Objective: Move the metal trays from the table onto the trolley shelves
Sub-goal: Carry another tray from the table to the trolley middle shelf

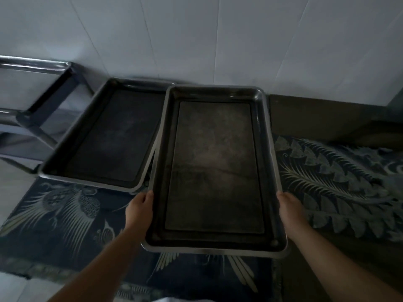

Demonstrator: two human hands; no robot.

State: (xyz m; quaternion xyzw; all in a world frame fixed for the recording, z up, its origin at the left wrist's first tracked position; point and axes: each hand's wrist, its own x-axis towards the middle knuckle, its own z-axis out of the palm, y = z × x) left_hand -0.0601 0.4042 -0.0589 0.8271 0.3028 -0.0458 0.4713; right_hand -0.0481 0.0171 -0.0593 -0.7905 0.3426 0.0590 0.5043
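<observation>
Hands grip the near tray (pixel 214 168) by its two long rims: the left hand (pixel 140 205) holds the left rim with its thumb over the edge, and the right hand (pixel 289 207) holds the right rim the same way, fingers hidden beneath. Whether this tray touches the patterned cloth (pixel 340 182) below it cannot be told. Left of this tray and partly under its left rim lies a second tray (pixel 109 136), resting on the cloth. Further left of the near tray stands the trolley (pixel 37 83), its metal frame against the white wall (pixel 218 35).
</observation>
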